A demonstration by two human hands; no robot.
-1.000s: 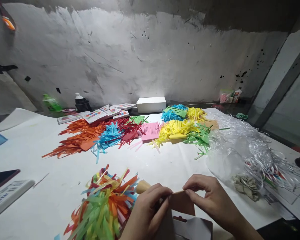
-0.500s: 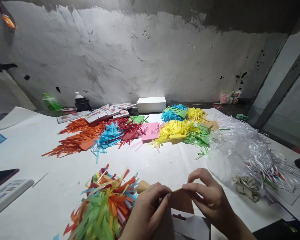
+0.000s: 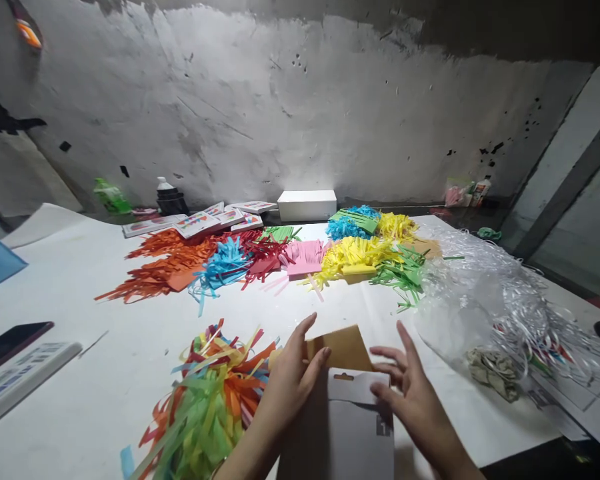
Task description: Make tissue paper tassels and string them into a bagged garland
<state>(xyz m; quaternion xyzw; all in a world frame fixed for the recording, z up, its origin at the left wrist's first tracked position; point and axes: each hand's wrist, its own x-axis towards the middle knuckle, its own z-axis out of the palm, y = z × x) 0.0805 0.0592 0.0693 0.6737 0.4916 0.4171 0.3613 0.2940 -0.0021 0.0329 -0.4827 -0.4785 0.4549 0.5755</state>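
White slotted-flap carton [image 3: 361,437]: flat brown sheet [image 3: 344,345] projects above it; whether contained, cannot tell. Left hand [image 3: 291,375] at carton's left, thumb and forefinger apart, grip indeterminable. Right hand [image 3: 414,390] at carton's right, fingers spread. Multicoloured narrow strips [image 3: 210,393] heaped left of carton.

Two hands [image 3: 290,377] [image 3: 413,393], one hang-tab box [image 3: 360,433], one multicoloured streamer bundle [image 3: 207,400]. One plain white box [image 3: 307,206] at twelve o'clock, one phone [image 3: 13,347] at eight.

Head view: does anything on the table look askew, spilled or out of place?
Two things: the white ribbon strands at right lie in a tangled heap, and the white table covering curls up at its far left corner instead of lying flat.
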